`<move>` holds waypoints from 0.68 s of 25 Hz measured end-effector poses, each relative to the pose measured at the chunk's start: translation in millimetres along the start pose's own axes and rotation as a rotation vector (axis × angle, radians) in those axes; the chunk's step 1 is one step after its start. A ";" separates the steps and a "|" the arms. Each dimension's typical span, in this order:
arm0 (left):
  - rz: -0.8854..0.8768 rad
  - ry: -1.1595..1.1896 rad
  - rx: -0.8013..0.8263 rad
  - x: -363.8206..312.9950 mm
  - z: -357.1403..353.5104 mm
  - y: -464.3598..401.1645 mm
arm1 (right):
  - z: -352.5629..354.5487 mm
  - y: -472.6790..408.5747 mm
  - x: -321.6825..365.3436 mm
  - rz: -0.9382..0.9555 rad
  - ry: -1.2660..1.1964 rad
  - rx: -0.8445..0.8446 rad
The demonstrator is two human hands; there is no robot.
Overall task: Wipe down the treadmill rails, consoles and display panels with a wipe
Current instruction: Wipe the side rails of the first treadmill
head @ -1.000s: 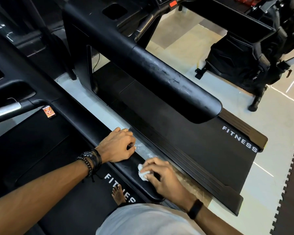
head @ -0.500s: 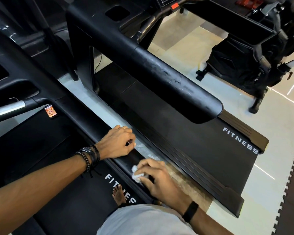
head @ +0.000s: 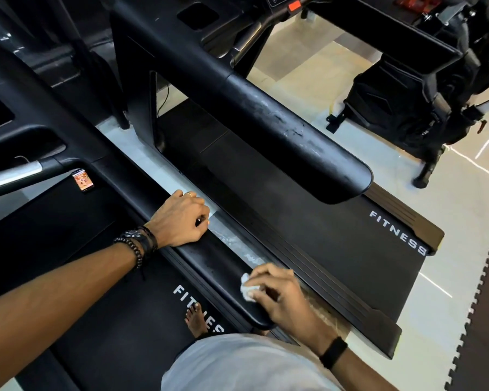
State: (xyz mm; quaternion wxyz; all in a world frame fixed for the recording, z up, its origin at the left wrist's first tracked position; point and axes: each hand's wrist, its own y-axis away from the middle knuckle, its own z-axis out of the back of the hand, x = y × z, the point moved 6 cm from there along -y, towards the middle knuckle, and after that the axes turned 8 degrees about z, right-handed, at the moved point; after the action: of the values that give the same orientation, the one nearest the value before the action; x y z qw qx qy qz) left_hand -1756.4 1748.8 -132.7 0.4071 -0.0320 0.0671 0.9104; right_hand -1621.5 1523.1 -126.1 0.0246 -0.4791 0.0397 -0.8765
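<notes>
Beside white "FITNESS" lettering [head: 398, 233], right hand [head: 283, 294] grips wipe [head: 247, 289].

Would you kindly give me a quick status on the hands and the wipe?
Right hand pinching the white wipe on the near rail's end. Left hand curled over the same rail, farther up. Nothing in the way.
</notes>
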 end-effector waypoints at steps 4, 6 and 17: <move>0.005 0.052 0.029 -0.5 -0.6 -2.7 | -18.9 -60.3 -10.5 -0.026 0.031 -0.016; 0.010 0.068 0.029 1.9 0.4 -2.9 | -32.2 -70.0 13.6 0.044 0.043 0.046; 0.018 0.085 0.020 2.7 0.6 -3.2 | -30.9 -54.5 20.2 0.087 0.040 0.035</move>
State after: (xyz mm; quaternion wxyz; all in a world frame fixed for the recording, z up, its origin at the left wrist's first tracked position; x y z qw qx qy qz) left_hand -1755.7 1753.0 -132.8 0.3958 -0.0659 0.0936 0.9112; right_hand -1658.6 1577.1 -120.7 0.0702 -0.4590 0.0458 -0.8845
